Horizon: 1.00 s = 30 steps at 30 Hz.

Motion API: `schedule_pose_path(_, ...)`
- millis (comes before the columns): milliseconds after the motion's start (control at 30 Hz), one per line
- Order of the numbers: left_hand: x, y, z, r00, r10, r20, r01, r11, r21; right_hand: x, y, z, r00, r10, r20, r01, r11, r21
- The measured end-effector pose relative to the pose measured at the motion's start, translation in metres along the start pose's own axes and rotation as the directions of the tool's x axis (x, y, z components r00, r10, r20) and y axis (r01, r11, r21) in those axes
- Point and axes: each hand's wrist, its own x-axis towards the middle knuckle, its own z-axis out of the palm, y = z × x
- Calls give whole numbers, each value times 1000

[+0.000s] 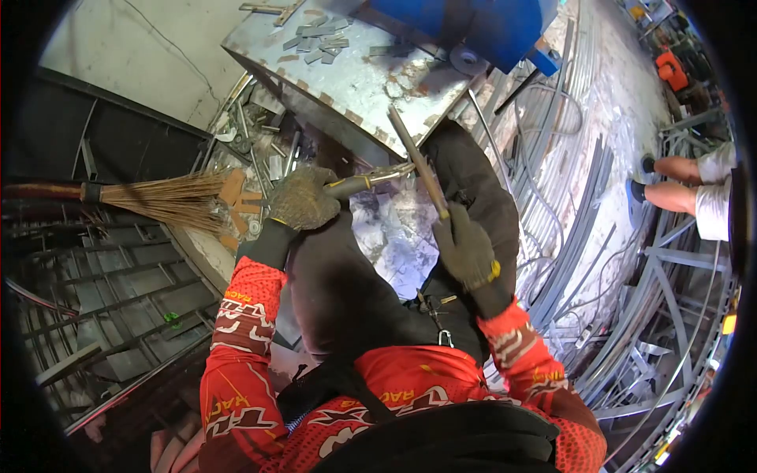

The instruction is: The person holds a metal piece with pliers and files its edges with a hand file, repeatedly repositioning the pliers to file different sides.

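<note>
My left hand (303,199), in a dirty work glove, is closed around the handle of a grey-handled tool (348,187) with a yellow band. The tool's metal end (390,173) points right and meets the middle of a metal bar in this view. That metal bar (416,156) is gripped at its lower end by my gloved right hand (467,251), fingers wrapped round it. It slants up and left, its top end overlapping the near edge of the metal-topped table (347,83). Both hands are above my dark trousers.
Small flat metal pieces (319,38) lie on the table beside a blue machine (473,31). At left are a straw broom (158,199) and a metal rack (118,292). Long metal bars (579,229) cover the floor at right, where another person's legs (678,183) show.
</note>
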Motion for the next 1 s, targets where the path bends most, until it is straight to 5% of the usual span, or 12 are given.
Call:
schedule_pose_path(133,1,3,5,998,-49,26,50,997,-60,-39,15,-7,997,-4,-80,13,994,107)
schedule_pose_path(233,1,-3,9,1000,-4,-1,4,999,-53,-15,5,-6,999,54,2,-54,996,71)
schedule_pose_path(500,-2,2,1,993,-94,67,101,988,-113,52,6,7,990,-126,-68,124,992,-30)
schedule_pose_path(633,2,-14,8,999,-27,43,31,994,-106,-5,19,-18,996,-85,33,84,996,21)
schedule_pose_path(700,4,-14,4,997,-5,78,14,993,-118,-28,26,-19,995,-94,-43,94,996,-1)
schedule_pose_path(800,6,-2,-6,989,-36,143,53,992,-116,3,19,-8,999,-35,23,33,996,78)
schedule_pose_path(1000,-4,8,-11,987,-99,128,123,974,-188,77,9,29,979,-176,-100,181,982,50)
